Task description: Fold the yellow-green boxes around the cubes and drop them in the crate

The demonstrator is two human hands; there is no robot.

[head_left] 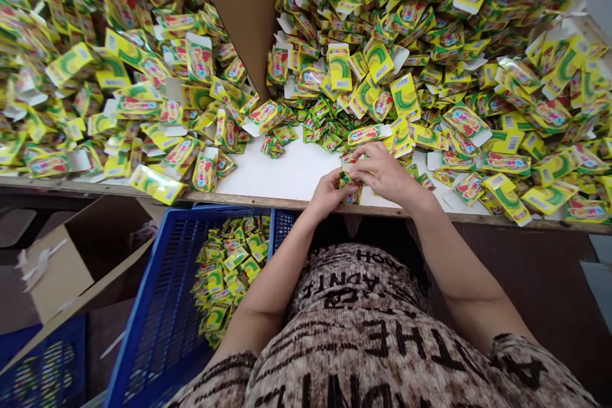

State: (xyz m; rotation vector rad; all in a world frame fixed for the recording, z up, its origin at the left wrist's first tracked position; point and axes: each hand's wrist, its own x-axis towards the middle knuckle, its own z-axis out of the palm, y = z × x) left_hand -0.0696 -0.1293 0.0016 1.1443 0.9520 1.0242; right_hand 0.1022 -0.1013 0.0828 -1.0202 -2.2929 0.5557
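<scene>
Since both hands meet over the white table, close to its near edge, the work is small and at the fingertips. Left hand: thumb and curled fingers pinched on a small carton. Right hand: fingers bent down over the far end of the same piece. Hands nearly touching, the carton between them, mostly covered; cannot tell whether its end is open or tucked.

Best handling, as I judge it: left hand as the steady clamp, light on the side walls, since thin card would likely crease under a hard squeeze. Right fingertips do the fine work at the end, square to the opening, no twisting. A touch farther from the edge would be safer; a slip toward the body could drop the piece.

Green sachets heaped just beyond the hands, a smaller cluster ahead and left of them. Loose cartons crowd in beyond and right of the right hand, some with white flaps standing out; elbow room that side looks tight. Bare surface lies left of the left hand. Blue crate below and left of it, part-filled.
</scene>
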